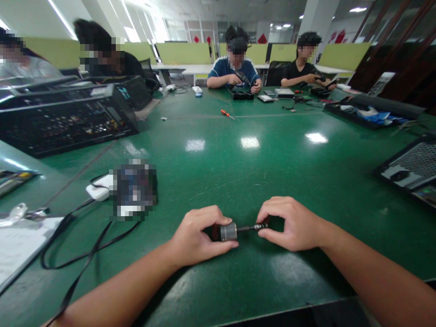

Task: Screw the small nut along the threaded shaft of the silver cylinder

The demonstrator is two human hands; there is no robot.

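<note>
Just above the green table (218, 177), near its front edge, my left hand (200, 234) is closed round a grey cylinder (229, 231), thumb and fingers on opposite sides. A thin dark shaft (245, 228) sticks out of the cylinder to the right, lying roughly level. My right hand (284, 222) pinches the small dark metal piece (260, 226) at the far end of this shaft between thumb and fingers. The two hands are apart, joined only by the held parts.
A lanyard with a blurred badge (136, 188) and a clipboard with paper (27, 245) lie left. An open computer case (68, 113) stands back left; a metal grille panel (412, 163) is at right. An orange screwdriver (225, 113) lies farther back. Several people sit around the table.
</note>
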